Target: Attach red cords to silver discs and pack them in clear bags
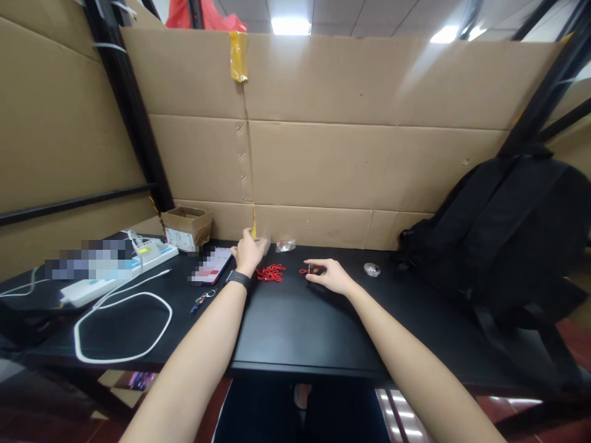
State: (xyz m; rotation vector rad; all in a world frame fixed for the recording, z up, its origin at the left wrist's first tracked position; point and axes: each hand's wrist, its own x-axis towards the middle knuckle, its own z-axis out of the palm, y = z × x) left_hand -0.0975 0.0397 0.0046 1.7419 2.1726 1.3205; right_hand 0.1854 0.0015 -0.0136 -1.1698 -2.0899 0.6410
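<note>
My right hand is closed in a pinch above the black table, on a thin red cord strap whose loop sticks out to the left of the fingertips. A small dark and shiny bit shows between thumb and forefinger. Farther left, my left hand, with a dark watch on its wrist, reaches toward the back, fingers bent and apart. Beside its thumb stands a small clear plastic container; whether they touch is hard to see. Between the hands lies a tangled pile of red cord straps.
A clear plastic bag and a round clear case lie toward the back. Leftward are a phone, a keychain, a cardboard box, a power strip and a white cable. A black backpack stands right.
</note>
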